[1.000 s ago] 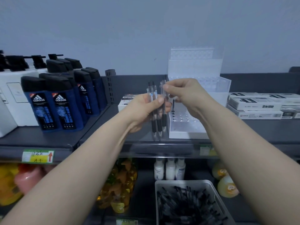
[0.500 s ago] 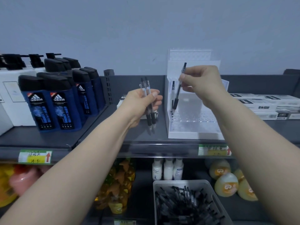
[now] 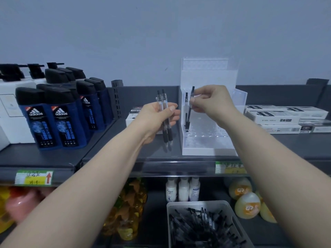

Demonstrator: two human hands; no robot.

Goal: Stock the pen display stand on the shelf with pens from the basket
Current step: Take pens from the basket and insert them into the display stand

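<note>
You are pinching one slim pen between the thumb and fingertips of your right hand, gripping its clear barrel below the black top. It is hanging nearly upright, its black rubber grip pointing down at the left side of the pen display stand; whether the tip is touching a hole is unclear. The stand, right of centre, is a stepped white block with glossy dimpled holes and clear acrylic walls. Another pen is standing just beside yours. Your left hand, centre frame, is curling round two more pens, tips down, apart from the stand. The grey plastic basket, bottom centre, is holding heaped pens.
</note>
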